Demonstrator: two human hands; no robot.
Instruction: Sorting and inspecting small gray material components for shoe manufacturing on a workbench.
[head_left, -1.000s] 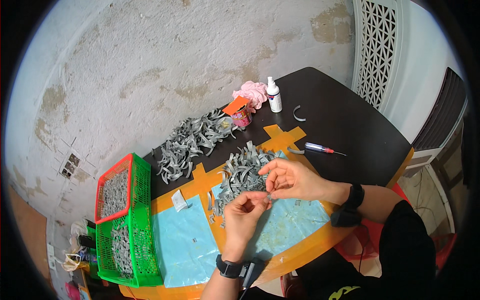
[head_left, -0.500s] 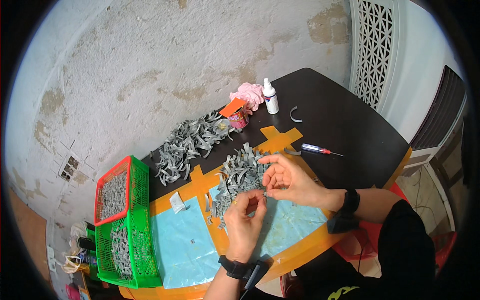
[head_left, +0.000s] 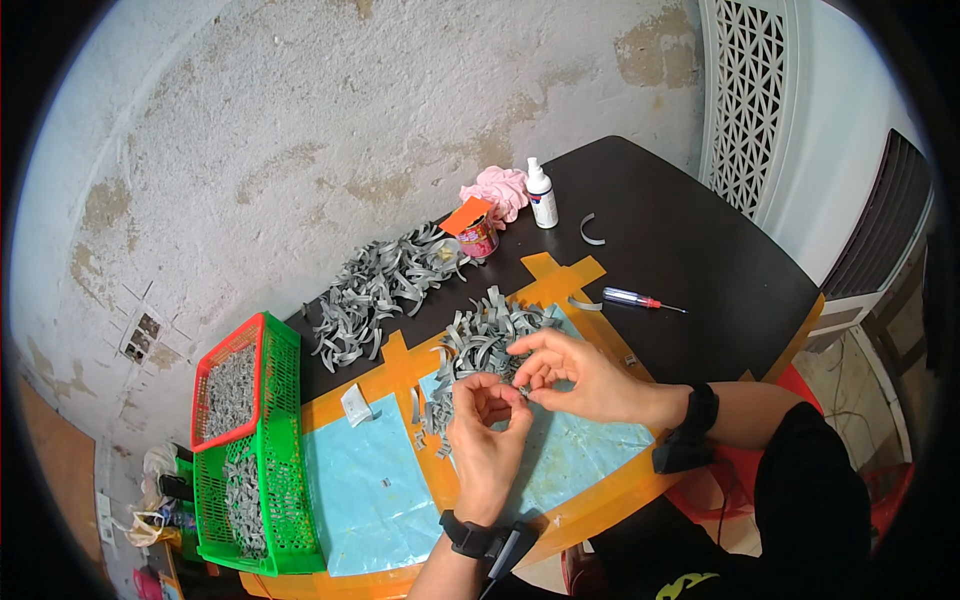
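My left hand (head_left: 487, 428) and my right hand (head_left: 578, 375) meet fingertip to fingertip over a light blue mat (head_left: 370, 490) taped down with orange tape. Between the fingers of both hands is a small grey curved strip (head_left: 520, 388), partly hidden. Just beyond the hands lies a pile of the same grey strips (head_left: 487, 335). A larger pile of grey strips (head_left: 375, 285) lies farther back on the dark table (head_left: 700, 250).
A green basket with a red basket stacked on it (head_left: 245, 450), both holding grey strips, stands at the left. At the back are a white bottle (head_left: 541, 195), a pink cloth (head_left: 497, 190) and a small can (head_left: 478, 235). A red-handled screwdriver (head_left: 640, 299) lies at right.
Both hands have stayed over the mat, shifting slightly; the fingers have kept working a grey strip between them.
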